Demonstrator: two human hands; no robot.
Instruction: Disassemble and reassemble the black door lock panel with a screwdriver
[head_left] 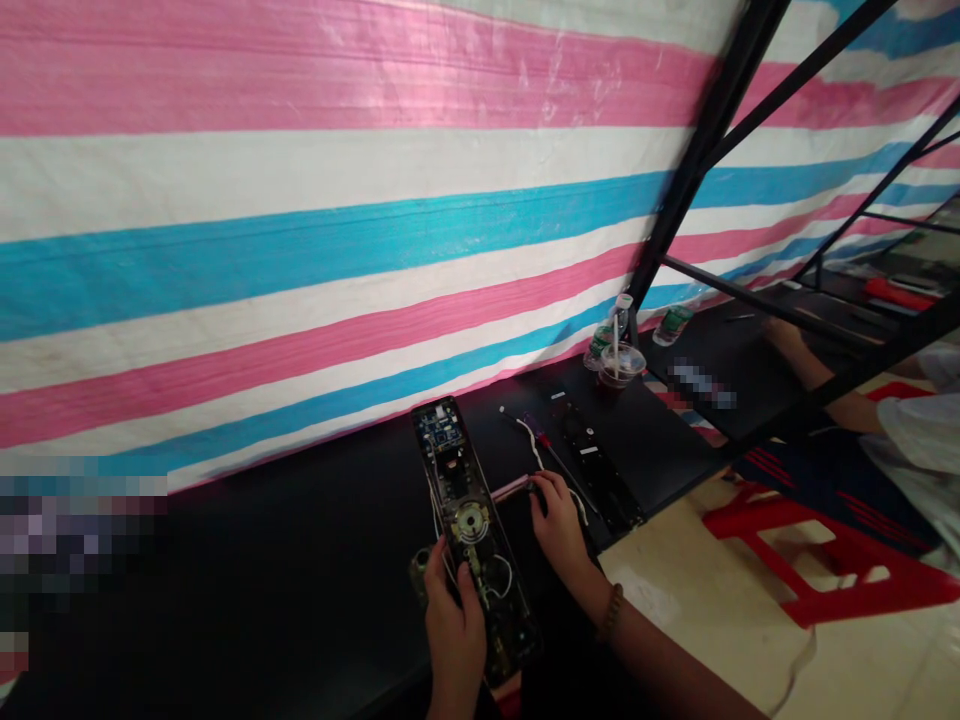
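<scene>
While the view looks down from the wearer's head, a long black table (pixel 315 560) runs along a striped tarpaulin wall (pixel 300 200) in bands of pink, white and blue. Lying flat on the table, straight ahead, is an opened electronic door-lock panel (pixel 469 525), a narrow black body with its inside facing up: a blue circuit board at the far end, a round metal part in the middle, thin wires along its edges. The left hand (pixel 454 630) rests on the near end of this panel, its fingers curled around the edges and gripping it, thumb on top. Just to the right of the panel, the right hand (pixel 559 525) lies on the table with fingers bent down over a small dark object; whether they pinch it or only press on it cannot be told. A pinkish slim tool (pixel 510 488) lies between the panel and that hand, touching the fingertips. A beaded bracelet (pixel 611 612) sits on the right wrist.

Farther right on the table lies a second black lock plate (pixel 596 470), with a white cable (pixel 536 450) beside it. Beyond it, near the wall, stand a clear plastic cup with a straw (pixel 619 365) and two plastic bottles (pixel 673 325). A black metal frame (pixel 697 170) rises from the table there. At the far right another person's forearm (pixel 817 385) rests on the table, and a red plastic stool (pixel 817 550) stands on the pale floor.
</scene>
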